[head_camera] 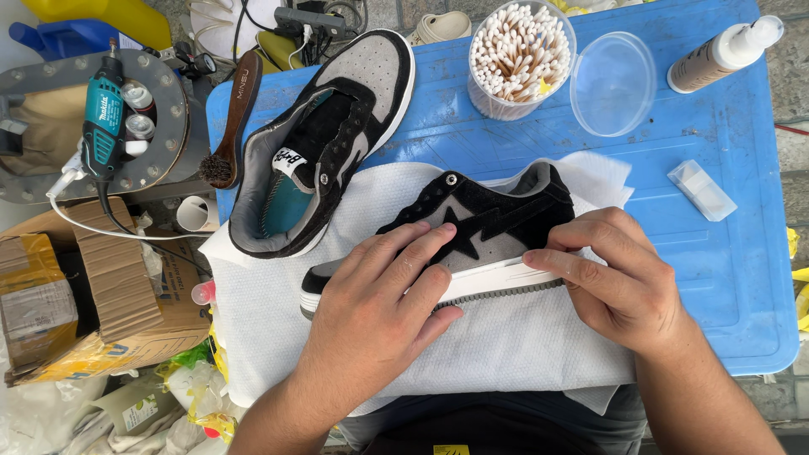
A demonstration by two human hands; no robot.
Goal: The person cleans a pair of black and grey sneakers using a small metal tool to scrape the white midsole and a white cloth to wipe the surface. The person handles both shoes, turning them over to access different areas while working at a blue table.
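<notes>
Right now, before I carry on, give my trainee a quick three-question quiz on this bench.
1. True or false: the left hand lies flat on the black and grey sneaker.
2. What does the white cloth lie on?
3. The tub of cotton swabs is: A lidded, B open, its clear lid beside it.

Key: 1 true; 2 the blue table; 3 B.

A second black-and-grey sneaker (324, 143) lies at the blue tabletop's (733, 270) far left edge, a wooden brush (232, 122) just beside it. Farther back stand a tub of cotton swabs (518, 55), its clear lid (613, 82) and a spray bottle (723, 55). A teal rotary tool (103, 122) rests off to the left.
</notes>
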